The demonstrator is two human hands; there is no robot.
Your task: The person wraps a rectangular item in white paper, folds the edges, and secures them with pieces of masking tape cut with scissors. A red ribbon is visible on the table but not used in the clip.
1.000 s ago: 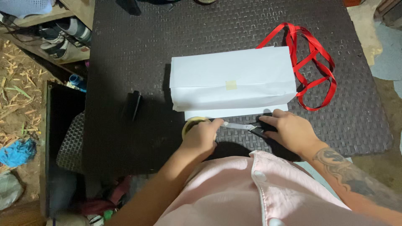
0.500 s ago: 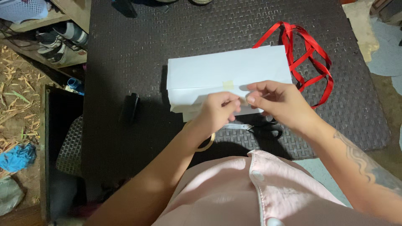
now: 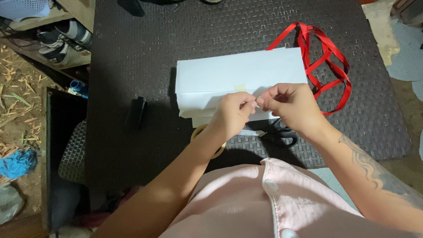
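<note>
A box wrapped in white paper (image 3: pixel 229 72) lies on a dark woven table (image 3: pixel 145 48), its seam held by a small strip of tape (image 3: pixel 240 87). My left hand (image 3: pixel 233 112) and my right hand (image 3: pixel 291 105) meet over the box's near edge. Their fingertips pinch a small piece of tape (image 3: pixel 256 104) between them. A roll of tape (image 3: pixel 198 131) lies partly hidden under my left wrist. Black-handled scissors (image 3: pixel 280 134) lie on the table just below my right hand.
A red ribbon (image 3: pixel 328 57) lies looped at the box's right end. A small black object (image 3: pixel 137 111) sits on the table left of the box. Shoes (image 3: pixel 66 37) on a shelf and a dark bin (image 3: pixel 66 132) stand left of the table.
My hands left the tape roll and scissors on the table and rose over the box. They now pinch a small piece of tape between them, fingertips closer together than half a second ago.
</note>
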